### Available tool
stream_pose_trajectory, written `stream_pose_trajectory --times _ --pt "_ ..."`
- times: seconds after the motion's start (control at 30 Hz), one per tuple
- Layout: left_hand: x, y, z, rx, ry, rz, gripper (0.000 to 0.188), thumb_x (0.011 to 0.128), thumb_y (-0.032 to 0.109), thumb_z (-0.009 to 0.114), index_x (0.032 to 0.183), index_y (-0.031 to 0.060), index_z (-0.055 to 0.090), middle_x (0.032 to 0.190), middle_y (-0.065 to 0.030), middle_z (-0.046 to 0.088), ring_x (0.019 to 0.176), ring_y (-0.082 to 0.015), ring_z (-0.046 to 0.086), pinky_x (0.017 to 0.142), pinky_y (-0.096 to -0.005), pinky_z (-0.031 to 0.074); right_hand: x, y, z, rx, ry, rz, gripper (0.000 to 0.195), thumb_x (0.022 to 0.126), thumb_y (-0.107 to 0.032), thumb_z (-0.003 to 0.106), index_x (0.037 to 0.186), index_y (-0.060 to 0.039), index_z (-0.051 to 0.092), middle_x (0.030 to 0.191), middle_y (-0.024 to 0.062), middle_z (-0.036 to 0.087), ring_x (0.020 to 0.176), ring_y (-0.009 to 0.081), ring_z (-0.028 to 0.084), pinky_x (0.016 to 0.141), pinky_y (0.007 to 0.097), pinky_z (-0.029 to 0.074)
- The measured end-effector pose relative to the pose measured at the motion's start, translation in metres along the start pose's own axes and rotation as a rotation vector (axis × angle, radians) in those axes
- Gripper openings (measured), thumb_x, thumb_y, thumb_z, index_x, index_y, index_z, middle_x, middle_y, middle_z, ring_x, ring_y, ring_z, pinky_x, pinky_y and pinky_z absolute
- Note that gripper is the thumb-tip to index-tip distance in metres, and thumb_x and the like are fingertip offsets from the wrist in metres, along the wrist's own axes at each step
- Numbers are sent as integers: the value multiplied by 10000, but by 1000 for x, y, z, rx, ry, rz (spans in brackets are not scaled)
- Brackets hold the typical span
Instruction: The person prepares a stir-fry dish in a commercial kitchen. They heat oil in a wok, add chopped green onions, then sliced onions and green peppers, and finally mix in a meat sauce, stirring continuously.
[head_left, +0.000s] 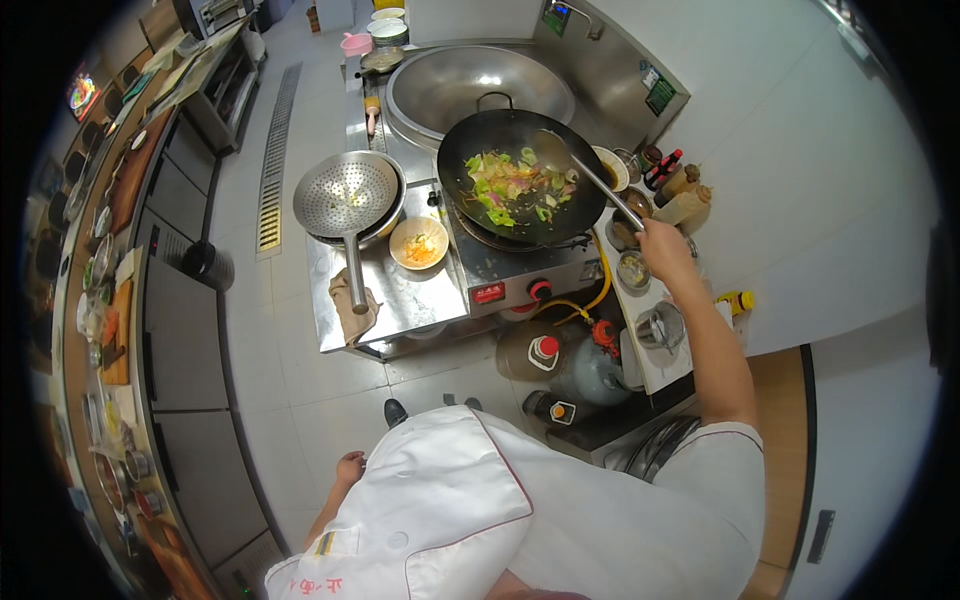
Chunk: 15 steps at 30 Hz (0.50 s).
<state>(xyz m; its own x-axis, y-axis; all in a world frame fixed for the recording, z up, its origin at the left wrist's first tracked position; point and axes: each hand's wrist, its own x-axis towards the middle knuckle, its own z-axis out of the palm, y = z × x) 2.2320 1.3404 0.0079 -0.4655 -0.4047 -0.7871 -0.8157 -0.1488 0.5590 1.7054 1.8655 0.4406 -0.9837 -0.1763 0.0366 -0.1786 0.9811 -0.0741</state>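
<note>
My right hand (663, 251) grips the end of a long-handled metal wok ladle (609, 187). The ladle's bowl rests inside a black wok (465, 206), at its far right side. Chopped green, pale and purplish vegetables (517, 184) with orange shreds lie in the wok, which sits on a gas stove (487, 262). My left hand (349, 469) hangs low beside my white jacket, away from the counter. Its fingers are curled and partly hidden, so I cannot tell whether it holds anything.
Left of the stove are a perforated strainer (341, 193) over a metal bowl, a bowl of orange shreds (418, 244) and a brown cloth (346, 304). A large steel wok (480, 64) stands behind. Seasoning containers (634, 270) line the right shelf; a gas cylinder (592, 371) is below.
</note>
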Motion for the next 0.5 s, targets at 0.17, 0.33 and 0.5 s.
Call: stream_pose_trajectory --times 0.17,0.33,0.5 --pt "0 4 -1 8 -17 -26 300 918 63 604 1205 8 671 945 -124 728 764 -195 675 629 -315 549 11 -29 3 131 -195 -47 227 980 -212 603 1013 -3 684 821 173 701 811 371 670 758 465 503" --pt "1 -5 -1 -109 -26 -35 314 934 70 598 1236 8 657 965 -139 741 781 -208 685 622 -323 547 -17 -17 -24 264 -270 -72 257 963 -240 613 985 -2 707 908 225 701 876 420 663 785 517 496" --pt "1 -20 -3 61 2 50 299 918 114 619 1188 14 700 936 -100 751 757 -179 680 643 -311 539 -17 -2 -25 -6 2 -49 265 987 -234 600 1013 19 674 919 239 696 903 430 666 794 525 505"
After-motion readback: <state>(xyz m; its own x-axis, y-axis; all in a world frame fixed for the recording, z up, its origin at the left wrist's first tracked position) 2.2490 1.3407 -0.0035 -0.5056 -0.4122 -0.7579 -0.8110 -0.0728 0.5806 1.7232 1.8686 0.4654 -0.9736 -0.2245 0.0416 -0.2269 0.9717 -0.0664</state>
